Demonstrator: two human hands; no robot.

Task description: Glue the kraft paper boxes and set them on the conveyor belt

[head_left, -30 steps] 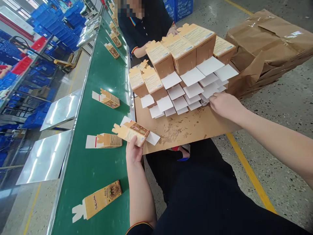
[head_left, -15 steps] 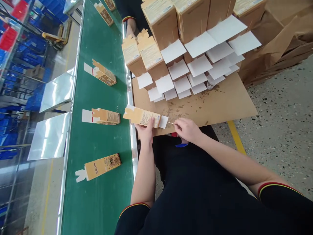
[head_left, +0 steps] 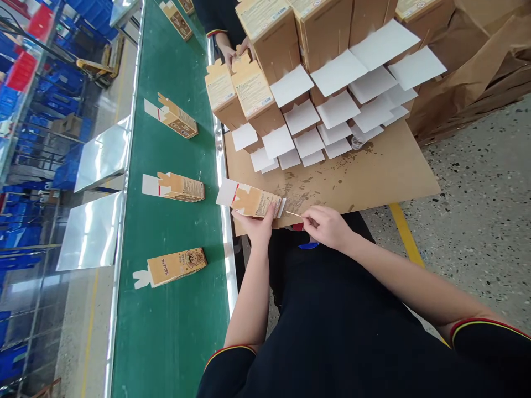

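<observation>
My left hand grips a tan printed carton above the edge of the cardboard-topped table. The carton lies tilted, with a white flap with a red strip spread open at its left end and a short white flap at its right end. Just right of that end, my right hand pinches a thin stick that looks like a cotton swab. The stick's tip points at the carton's right flap, with a small gap between them.
Stacked cartons with white flaps sticking out stand on the cardboard sheet. A small clear cup sits beside them. Several cartons lie on the green conveyor belt. A co-worker's hand is behind the stack.
The carton in my left hand has turned, showing its red-striped flap, and shifted slightly right. My right hand and the stick have moved a little right and down. A co-worker's hands now reach the stacked cartons.
</observation>
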